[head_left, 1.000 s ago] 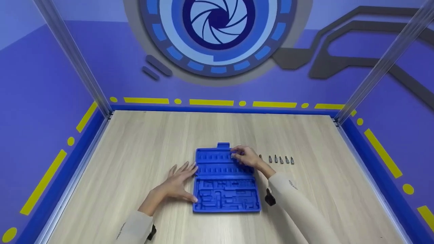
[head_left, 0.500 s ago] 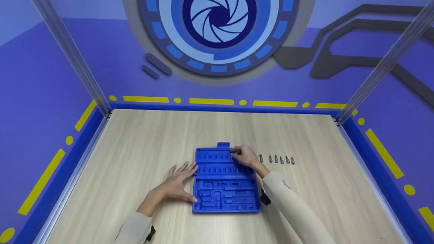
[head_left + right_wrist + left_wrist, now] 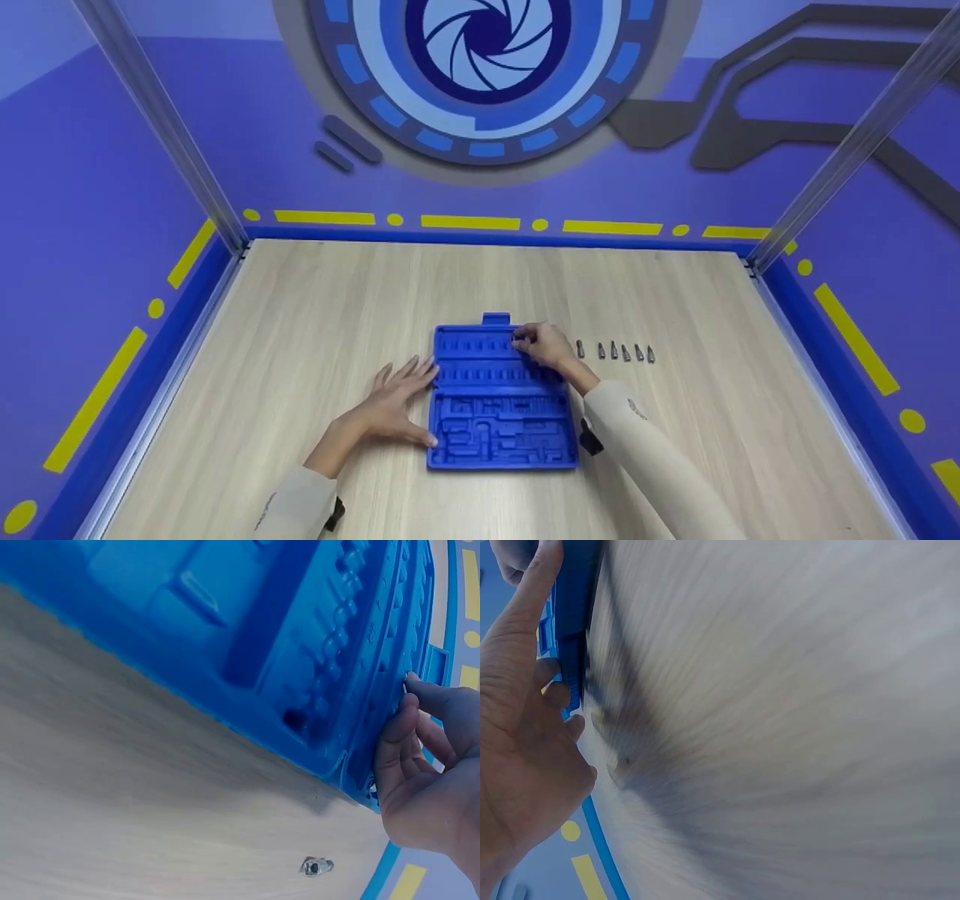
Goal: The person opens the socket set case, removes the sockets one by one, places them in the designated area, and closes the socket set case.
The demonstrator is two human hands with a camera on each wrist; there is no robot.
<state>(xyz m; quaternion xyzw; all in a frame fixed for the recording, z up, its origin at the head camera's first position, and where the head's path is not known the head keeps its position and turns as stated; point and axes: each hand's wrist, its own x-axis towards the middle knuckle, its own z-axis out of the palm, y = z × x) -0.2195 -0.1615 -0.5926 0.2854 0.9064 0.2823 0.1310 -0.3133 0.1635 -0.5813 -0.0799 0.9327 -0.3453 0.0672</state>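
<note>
A blue plastic tool case (image 3: 499,412) lies unfolded on the table, with moulded slots in both halves. My left hand (image 3: 386,409) rests against its left side, fingers spread and thumb at the lower corner; the left wrist view shows this thumb (image 3: 532,596) along the case wall. At the upper right of the far half, my right hand (image 3: 546,349) pinches a small metal bit (image 3: 406,682) between thumb and forefinger, close over the slots. The fingers hide most of that bit. Another metallic glint (image 3: 371,786) shows beneath the hand, at the case's edge.
Several dark metal screwdriver bits (image 3: 614,350) stand in a row right of the case, one of them (image 3: 580,349) closer to the right wrist. The case's latch tab (image 3: 496,319) points to the back. Blue walls (image 3: 480,199) enclose the wooden table (image 3: 337,300).
My right forearm has shifted slightly left, uncovering the bit nearest the wrist. The pinching fingers stay over the same slots. My left hand and the case keep their places.
</note>
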